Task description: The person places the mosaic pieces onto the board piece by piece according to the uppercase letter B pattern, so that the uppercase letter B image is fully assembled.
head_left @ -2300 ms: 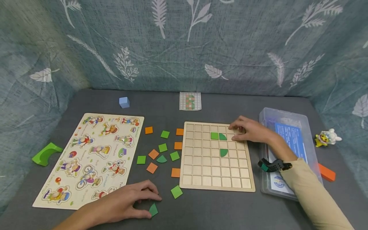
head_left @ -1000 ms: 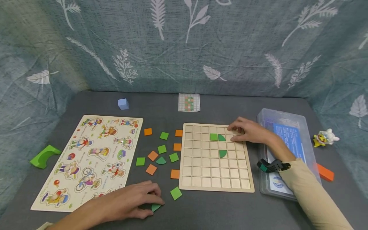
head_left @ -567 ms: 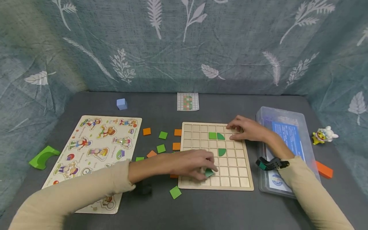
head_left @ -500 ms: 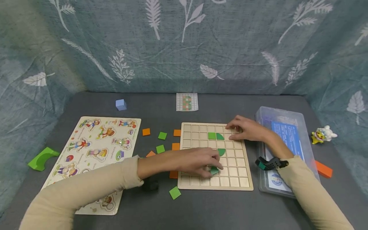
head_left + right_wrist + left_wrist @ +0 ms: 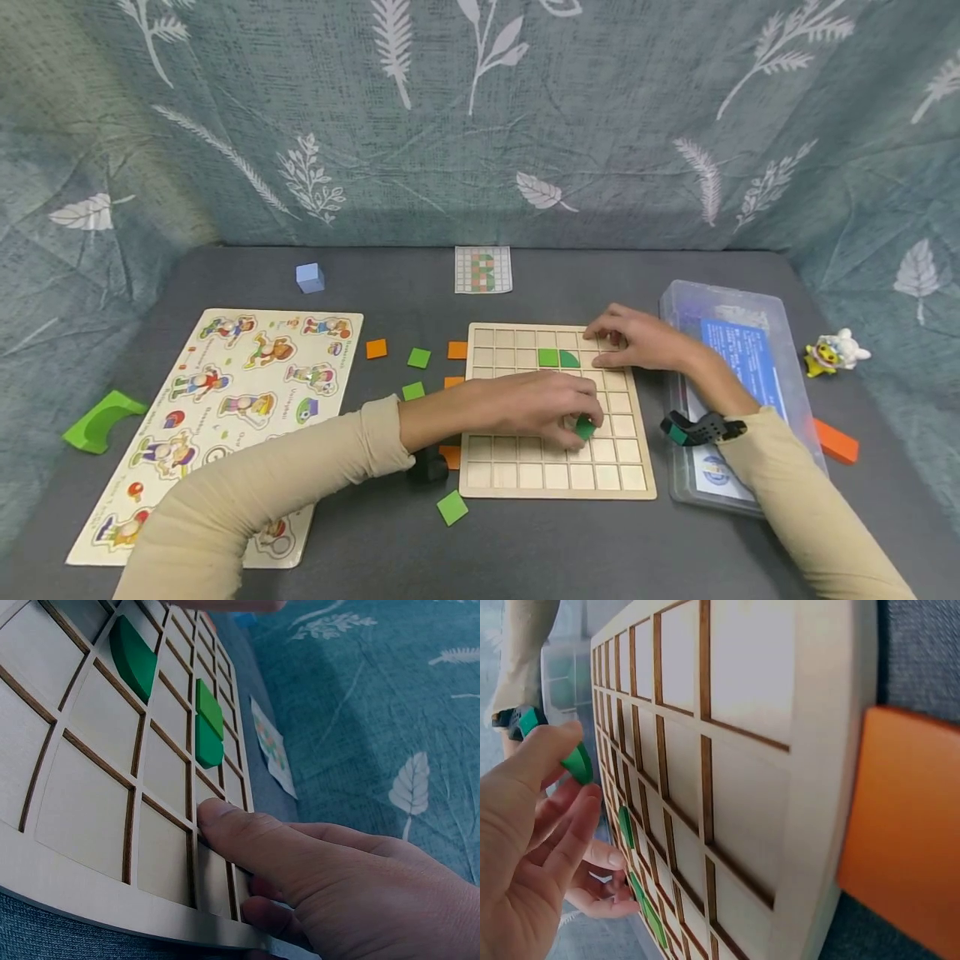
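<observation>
My left hand (image 5: 536, 404) pinches a dark green quarter-circle tile (image 5: 584, 427) between thumb and fingers, held over the wooden grid board (image 5: 517, 476). In the left wrist view the tile (image 5: 577, 763) tilts on edge above the cells. On the board, a light green square tile (image 5: 548, 357) lies beside a dark green quarter-circle tile (image 5: 569, 359). Another quarter-circle tile (image 5: 133, 660) shows in the right wrist view; my left hand hides it from the head camera. My right hand (image 5: 637, 340) rests at the board's far right corner, thumb (image 5: 225, 817) touching the surface, fingers loosely bent.
Orange tiles (image 5: 377, 348) and green tiles (image 5: 452, 507) lie left of the board, partly under my left arm. A picture puzzle board (image 5: 262, 379) is farther left, a clear plastic case (image 5: 750, 308) at right. A pattern card (image 5: 483, 269) lies behind.
My left hand has picked up the quarter-circle tile from the table at front left and carried it right, over the board. My right hand stays at the corner.
</observation>
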Tool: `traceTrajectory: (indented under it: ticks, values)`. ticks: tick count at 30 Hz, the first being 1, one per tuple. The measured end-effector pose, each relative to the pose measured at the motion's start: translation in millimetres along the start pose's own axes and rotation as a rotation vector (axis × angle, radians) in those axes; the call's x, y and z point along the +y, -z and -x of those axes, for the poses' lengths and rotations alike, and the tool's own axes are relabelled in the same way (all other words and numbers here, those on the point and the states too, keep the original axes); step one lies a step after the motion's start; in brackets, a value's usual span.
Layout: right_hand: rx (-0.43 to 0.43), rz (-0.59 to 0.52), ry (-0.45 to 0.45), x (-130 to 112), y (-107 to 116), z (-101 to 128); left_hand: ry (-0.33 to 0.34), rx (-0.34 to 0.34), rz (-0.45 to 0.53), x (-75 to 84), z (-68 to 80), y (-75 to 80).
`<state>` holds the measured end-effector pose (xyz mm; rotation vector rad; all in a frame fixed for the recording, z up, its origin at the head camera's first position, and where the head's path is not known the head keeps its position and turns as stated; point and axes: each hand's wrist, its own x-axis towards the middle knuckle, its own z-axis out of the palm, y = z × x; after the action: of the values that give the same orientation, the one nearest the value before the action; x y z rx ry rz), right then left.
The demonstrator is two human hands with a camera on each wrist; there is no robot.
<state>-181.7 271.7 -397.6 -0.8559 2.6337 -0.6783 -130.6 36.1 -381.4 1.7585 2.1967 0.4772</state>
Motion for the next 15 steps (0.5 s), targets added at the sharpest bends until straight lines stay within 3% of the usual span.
traceTrajectory:
  ticks: [11, 15]
  values:
    - [-0.007, 0.003, -0.003, 0.5, 1.0, 0.1, -0.064, 0.081, -0.010, -1.0, 0.7, -0.8]
    - [-0.003, 0.000, -0.001, -0.2, 1.1, 0.1, -0.053, 0.083, -0.043, -0.4, -0.4, -0.8]
